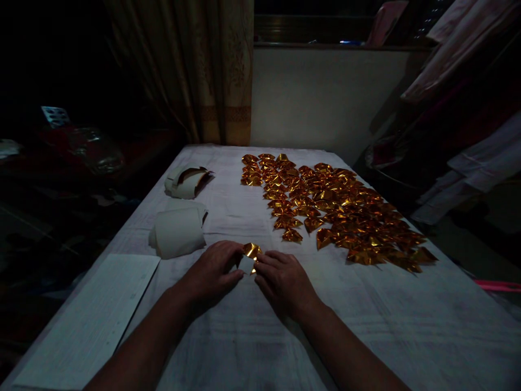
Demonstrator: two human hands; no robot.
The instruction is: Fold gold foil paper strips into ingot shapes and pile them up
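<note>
Between my hands, near the middle of the table, is a small piece of shiny gold foil paper (252, 250), curved and partly folded. My left hand (220, 266) pinches its left edge with the fingertips, the thumb held lower. My right hand (285, 279) has its fingers closed on the right side of the same piece, hiding part of it. Beyond my right hand lies a large group of folded gold foil pieces (337, 201), crowded together at the right and in looser rows toward the far edge.
Left of my hands are two curled stacks of pale paper sheets (181, 231). A flat white sheet or board (89, 320) lies at the near left. A light cloth covers the table (260, 347). Behind stand a curtain (228, 70) and a pale wall (317, 98); clothes (488, 157) hang at right.
</note>
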